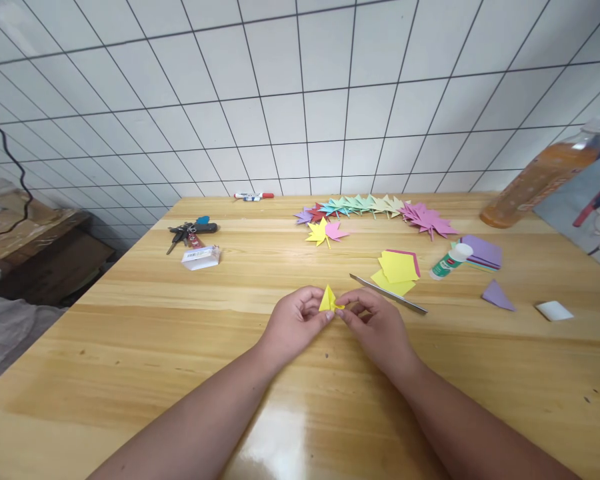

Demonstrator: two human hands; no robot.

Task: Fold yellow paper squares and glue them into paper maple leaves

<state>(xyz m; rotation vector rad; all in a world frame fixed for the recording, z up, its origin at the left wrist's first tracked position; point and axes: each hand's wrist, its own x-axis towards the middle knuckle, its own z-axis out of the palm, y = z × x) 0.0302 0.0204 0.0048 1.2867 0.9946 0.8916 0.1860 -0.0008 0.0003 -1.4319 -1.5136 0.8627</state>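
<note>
A small folded yellow paper (327,299) with a pointed top is pinched between both hands above the wooden table. My left hand (295,319) grips its left and lower side, thumb in front. My right hand (377,325) pinches a small flap at its right edge between thumb and fingertips. Just beyond my right hand lies a slim metal blade-like tool (397,299), partly over the yellow paper sheets (399,268). Behind the hands are a yellow folded paper leaf (319,231) and a pink one (335,231). My fingers cover part of the folded paper.
A row of coloured paper leaves (363,205) runs along the back. At right are a glue stick (450,261), stacked paper (481,252), a purple paper triangle (498,296), a white piece (555,311) and a bottle (540,177). Keys (187,233), a small box (201,258) and a marker (254,196) lie left.
</note>
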